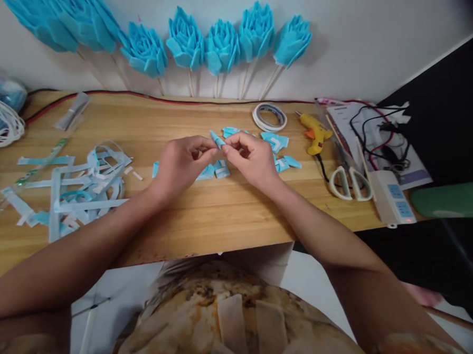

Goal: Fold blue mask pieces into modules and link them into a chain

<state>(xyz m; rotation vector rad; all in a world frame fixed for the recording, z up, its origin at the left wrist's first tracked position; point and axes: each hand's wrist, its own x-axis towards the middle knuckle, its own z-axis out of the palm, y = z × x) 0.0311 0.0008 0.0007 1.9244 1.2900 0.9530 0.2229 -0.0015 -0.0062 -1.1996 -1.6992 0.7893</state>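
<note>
I log from afar: left hand (186, 161) and right hand (253, 157) nearly meet, fingertips of each pinching a small rolled blue piece (216, 138) between them, narrow end pointing away. Cut blue pieces (284, 141) lie around and beyond the hands. Left of the left hand, I note tangled pale-blue trimmings (89, 206); right of the right hand, a yellow glue gun (319, 135) and white-handled scissors (346, 166). Beyond both hands, a tape roll (271, 127) and blue petalled flowers (222, 45) on sticks (217, 86)

A slim, light-blue fabric roll (215, 137) sits pinched mid-scene, its pointed tip tilted far-left; cut blue pieces (275, 141), some white-striped, lie around it.
</note>
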